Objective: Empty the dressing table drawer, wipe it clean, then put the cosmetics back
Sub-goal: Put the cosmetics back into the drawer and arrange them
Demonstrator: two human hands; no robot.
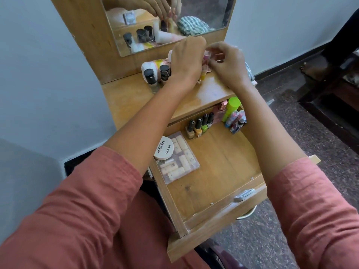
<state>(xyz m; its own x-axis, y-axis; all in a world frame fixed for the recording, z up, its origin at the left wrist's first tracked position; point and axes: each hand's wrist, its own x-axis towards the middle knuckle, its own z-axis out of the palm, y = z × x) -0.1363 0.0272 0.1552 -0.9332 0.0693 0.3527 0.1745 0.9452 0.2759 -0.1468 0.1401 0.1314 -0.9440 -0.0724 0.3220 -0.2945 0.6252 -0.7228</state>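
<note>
Table (136, 98): its top held the cosmetics not yet put away, grouped under the mirror (204, 8).
Drawer (213, 171): pulled far out for easy reach; polishes (200, 125) stood in a row at its back, probably returned already.
Left hand (186, 61): fingers curled round small bottles (203, 74) on the top, apparently gathering several together.
Right hand (227, 63): fingertips pinched one of these bottles, apparently steadying it.
</note>
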